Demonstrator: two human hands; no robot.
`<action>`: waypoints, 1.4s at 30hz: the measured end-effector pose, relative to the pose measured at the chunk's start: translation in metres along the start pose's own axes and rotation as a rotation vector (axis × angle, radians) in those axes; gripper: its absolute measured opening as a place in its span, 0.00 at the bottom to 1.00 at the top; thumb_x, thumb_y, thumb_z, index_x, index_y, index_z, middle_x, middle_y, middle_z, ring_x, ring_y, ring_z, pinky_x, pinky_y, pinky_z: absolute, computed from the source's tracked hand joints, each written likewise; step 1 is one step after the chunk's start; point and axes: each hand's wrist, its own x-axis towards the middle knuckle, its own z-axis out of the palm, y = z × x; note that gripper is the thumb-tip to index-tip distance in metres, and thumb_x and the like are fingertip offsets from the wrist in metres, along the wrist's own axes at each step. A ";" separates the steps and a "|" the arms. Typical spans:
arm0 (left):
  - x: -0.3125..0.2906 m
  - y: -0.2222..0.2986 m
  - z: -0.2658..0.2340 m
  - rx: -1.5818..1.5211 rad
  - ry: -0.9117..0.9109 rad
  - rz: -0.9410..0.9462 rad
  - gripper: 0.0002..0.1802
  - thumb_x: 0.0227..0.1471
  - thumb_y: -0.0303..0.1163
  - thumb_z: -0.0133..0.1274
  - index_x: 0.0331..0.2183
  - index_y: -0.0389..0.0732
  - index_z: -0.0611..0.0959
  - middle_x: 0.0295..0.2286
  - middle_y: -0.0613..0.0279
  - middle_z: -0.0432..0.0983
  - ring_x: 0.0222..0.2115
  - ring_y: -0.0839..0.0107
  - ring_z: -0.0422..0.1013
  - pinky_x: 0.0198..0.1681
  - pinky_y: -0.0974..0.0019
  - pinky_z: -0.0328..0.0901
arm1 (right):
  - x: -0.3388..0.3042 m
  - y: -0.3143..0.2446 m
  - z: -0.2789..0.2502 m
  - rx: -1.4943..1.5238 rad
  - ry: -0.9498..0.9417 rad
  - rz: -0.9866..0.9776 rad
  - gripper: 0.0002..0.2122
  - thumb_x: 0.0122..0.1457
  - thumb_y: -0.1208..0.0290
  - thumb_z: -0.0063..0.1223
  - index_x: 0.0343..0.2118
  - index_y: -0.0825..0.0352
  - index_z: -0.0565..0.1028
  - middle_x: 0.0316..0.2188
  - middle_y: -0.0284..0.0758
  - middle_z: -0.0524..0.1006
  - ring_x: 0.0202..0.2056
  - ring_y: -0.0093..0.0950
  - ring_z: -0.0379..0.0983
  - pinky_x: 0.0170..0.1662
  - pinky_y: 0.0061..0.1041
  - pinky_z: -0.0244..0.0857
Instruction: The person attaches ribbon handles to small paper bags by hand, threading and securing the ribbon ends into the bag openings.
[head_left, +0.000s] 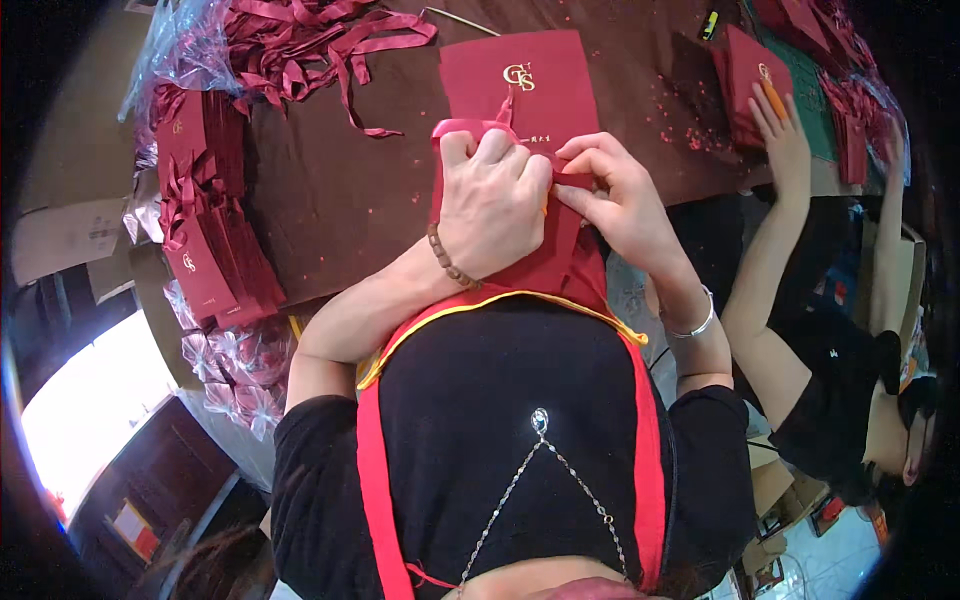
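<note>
A dark red paper gift bag [570, 85] with gold print lies flat on the table in front of me, reaching to its near edge. A red satin ribbon [462, 128] loops across the bag's middle. My left hand [492, 205] is closed in a fist over the bag, with the ribbon coming out at its knuckles. On the other side, my right hand [622, 195] pinches the ribbon between thumb and fingers, close beside the left. The part of the ribbon between the two hands is mostly hidden by the fingers.
Loose red ribbons [300, 40] lie in a heap at the far left. Stacked red bags [215, 230] line the table's left edge, above plastic-wrapped bundles [240, 360]. On the right, a co-worker's hand [785, 140] touches another red bag [745, 85]. A yellow-green marker [709, 25] lies at the back.
</note>
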 end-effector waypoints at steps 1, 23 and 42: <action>-0.003 -0.001 0.001 0.006 0.010 -0.001 0.06 0.36 0.28 0.55 0.22 0.46 0.74 0.21 0.69 0.69 0.28 0.69 0.65 0.36 0.61 0.52 | -0.001 -0.001 0.001 0.009 0.025 0.003 0.06 0.48 0.78 0.56 0.28 0.72 0.72 0.37 0.33 0.70 0.28 0.19 0.65 0.30 0.18 0.60; 0.013 -0.045 -0.037 -0.225 -0.368 0.090 0.04 0.43 0.32 0.55 0.26 0.46 0.81 0.25 0.70 0.72 0.33 0.71 0.66 0.42 0.63 0.50 | -0.001 -0.013 0.020 -0.356 0.113 -0.099 0.13 0.46 0.66 0.60 0.29 0.69 0.72 0.36 0.37 0.71 0.36 0.36 0.72 0.37 0.33 0.67; 0.055 -0.076 -0.017 -0.847 -1.104 -0.301 0.10 0.43 0.32 0.52 0.24 0.34 0.81 0.16 0.71 0.71 0.17 0.84 0.62 0.20 0.75 0.56 | -0.001 -0.015 0.040 -0.323 0.224 -0.204 0.11 0.42 0.75 0.64 0.27 0.69 0.72 0.34 0.35 0.68 0.25 0.25 0.66 0.27 0.22 0.62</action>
